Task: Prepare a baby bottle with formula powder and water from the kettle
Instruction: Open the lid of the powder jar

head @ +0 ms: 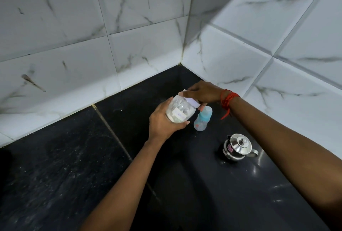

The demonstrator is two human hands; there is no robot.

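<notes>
Surface: a black stone surface (64, 175) running into a corner of white marbled wall tiles (55, 36).
Kettle: a small steel kettle (237, 146) with its lid on stands at 4 o'clock from the hands, nearest the viewer and well apart from the other things.
Left hand: the left hand (162, 121) is wrapped around the body of a clear formula jar (178, 109), holding it off the surface and tilted, its mouth toward 2 o'clock. White powder lies in the lower part.
Baby bottle: a blue-tinted baby bottle (202, 118) stands on the surface at 3 o'clock, just beside the jar. Whether its top is on is unclear.
Right hand: the right hand (201, 93), a red thread at its wrist, is closed over the jar's white lid (249, 103), fingers curled round the rim.
Risk, spill: with the jar tilted, powder would likely pour out if the lid comes away suddenly.
Risk, knock: the right hand's fingers sit almost over the bottle; a jerk while twisting could tip it.
</notes>
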